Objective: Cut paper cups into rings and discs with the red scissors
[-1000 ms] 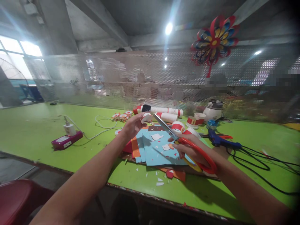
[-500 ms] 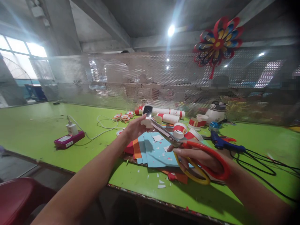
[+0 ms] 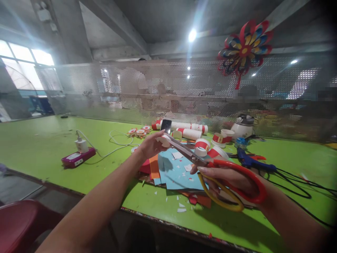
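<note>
My left hand (image 3: 151,146) is closed on a small white paper piece (image 3: 164,141), pinched between thumb and fingers above the table. My right hand (image 3: 226,179) grips a pair of scissors (image 3: 196,160) with one red and one yellow handle loop. The scissors point left, and their blade tips are at the white piece; whether they touch it I cannot tell. Below them lie light blue sheets (image 3: 171,175) strewn with white and red scraps. Just behind my left hand is a dark phone (image 3: 165,125).
Red-and-white paper cups (image 3: 202,147) and stacked cups (image 3: 191,133) lie at the back. On the right are a blue glue gun (image 3: 252,161) with black cables and a kettle (image 3: 242,126). A purple power strip (image 3: 78,157) with a charger sits left. A perforated screen (image 3: 86,91) stands behind.
My right hand and the scissors have shifted slightly right and toward me. My left hand has moved a little left, still pinching the white piece.
</note>
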`<state>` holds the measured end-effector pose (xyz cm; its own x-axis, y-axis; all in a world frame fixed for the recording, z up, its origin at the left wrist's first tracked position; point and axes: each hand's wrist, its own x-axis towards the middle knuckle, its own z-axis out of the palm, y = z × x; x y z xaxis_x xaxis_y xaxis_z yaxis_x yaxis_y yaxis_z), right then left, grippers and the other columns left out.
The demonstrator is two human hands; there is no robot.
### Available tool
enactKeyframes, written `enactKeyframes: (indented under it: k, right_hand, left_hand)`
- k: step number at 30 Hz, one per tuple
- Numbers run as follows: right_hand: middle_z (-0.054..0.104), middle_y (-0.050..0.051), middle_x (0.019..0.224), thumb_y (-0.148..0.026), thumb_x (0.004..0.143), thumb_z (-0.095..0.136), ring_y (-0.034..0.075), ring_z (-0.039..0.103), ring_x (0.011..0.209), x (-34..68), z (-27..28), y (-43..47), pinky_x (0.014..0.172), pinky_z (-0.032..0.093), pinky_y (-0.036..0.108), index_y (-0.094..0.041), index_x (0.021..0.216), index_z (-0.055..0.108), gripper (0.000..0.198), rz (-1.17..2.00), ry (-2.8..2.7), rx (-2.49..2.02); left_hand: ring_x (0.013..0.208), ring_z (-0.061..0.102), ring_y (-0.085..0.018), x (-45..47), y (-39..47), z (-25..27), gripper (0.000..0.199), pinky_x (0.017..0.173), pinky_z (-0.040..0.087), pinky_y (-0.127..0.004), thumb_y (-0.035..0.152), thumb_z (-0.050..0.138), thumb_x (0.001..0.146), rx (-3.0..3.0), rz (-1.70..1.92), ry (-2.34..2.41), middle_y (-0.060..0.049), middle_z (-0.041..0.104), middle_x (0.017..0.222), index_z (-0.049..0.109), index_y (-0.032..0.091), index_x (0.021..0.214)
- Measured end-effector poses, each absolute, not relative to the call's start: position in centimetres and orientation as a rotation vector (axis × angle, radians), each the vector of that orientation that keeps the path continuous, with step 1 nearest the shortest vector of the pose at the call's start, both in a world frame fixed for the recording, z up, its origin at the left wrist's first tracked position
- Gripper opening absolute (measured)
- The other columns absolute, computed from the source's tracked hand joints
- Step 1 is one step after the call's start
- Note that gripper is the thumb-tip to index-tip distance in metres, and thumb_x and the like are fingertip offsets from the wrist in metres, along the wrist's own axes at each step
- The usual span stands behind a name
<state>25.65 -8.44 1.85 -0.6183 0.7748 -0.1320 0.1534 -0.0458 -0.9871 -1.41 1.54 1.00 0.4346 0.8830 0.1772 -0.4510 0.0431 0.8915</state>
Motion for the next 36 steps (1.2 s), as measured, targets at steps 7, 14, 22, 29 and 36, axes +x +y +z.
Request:
enactKeyframes:
  k: [7, 14, 22, 29, 36]
  right_hand:
    - [0.056, -0.003, 0.057, -0.039, 0.089, 0.061, 0.007, 0.053, 0.047, 25.5, 1.8, -8.3, 0.047, 0.041, 0.017, -0.012, 0.093, 0.068, 0.028, 1.722, -1.723, -0.977]
    - [0.053, -0.005, 0.055, -0.039, 0.087, 0.063, 0.006, 0.051, 0.045, 25.1, 2.0, -8.4, 0.044, 0.042, 0.016, -0.014, 0.097, 0.067, 0.028, 1.831, -1.644, -0.883]
    - [0.053, -0.005, 0.051, -0.039, 0.092, 0.055, 0.006, 0.051, 0.042, 25.1, 1.9, -8.2, 0.044, 0.041, 0.016, -0.015, 0.1, 0.065, 0.027, 1.871, -1.661, -0.847]
    - [0.051, -0.005, 0.049, -0.041, 0.091, 0.057, 0.007, 0.048, 0.041, 24.7, 2.1, -8.3, 0.045, 0.043, 0.019, -0.014, 0.098, 0.065, 0.029, 1.918, -1.637, -0.838]
    - [0.048, -0.006, 0.047, -0.044, 0.087, 0.062, 0.005, 0.043, 0.04, 24.5, 1.8, -8.5, 0.041, 0.039, 0.015, -0.014, 0.094, 0.066, 0.032, 1.874, -1.617, -0.858]
  left_hand:
    - [0.055, 0.058, -0.013, -1.2, 1.3, 0.9, 0.037, 0.051, 0.041, -0.023, 0.046, 0.064, 0.076, 1.131, 1.041, 0.511, -0.007, 0.065, 0.065, 0.069, 0.01, 0.082]
    - [0.056, 0.06, -0.017, -1.1, 1.6, 0.6, 0.033, 0.055, 0.042, -0.028, 0.044, 0.065, 0.077, 1.078, 1.074, 0.468, -0.009, 0.066, 0.063, 0.068, 0.011, 0.076]
    - [0.057, 0.06, -0.017, -0.9, 1.1, 0.7, 0.028, 0.054, 0.041, -0.028, 0.039, 0.063, 0.077, 1.063, 1.117, 0.441, -0.008, 0.065, 0.063, 0.066, 0.011, 0.076]
    - [0.056, 0.058, -0.015, -0.7, 1.0, 0.8, 0.024, 0.053, 0.041, -0.027, 0.035, 0.064, 0.074, 1.062, 1.136, 0.434, -0.006, 0.064, 0.063, 0.063, 0.012, 0.076]
    - [0.058, 0.059, -0.015, -0.5, 0.9, 0.7, 0.025, 0.054, 0.041, -0.026, 0.037, 0.064, 0.074, 1.1, 1.135, 0.39, -0.006, 0.064, 0.068, 0.062, 0.012, 0.073]
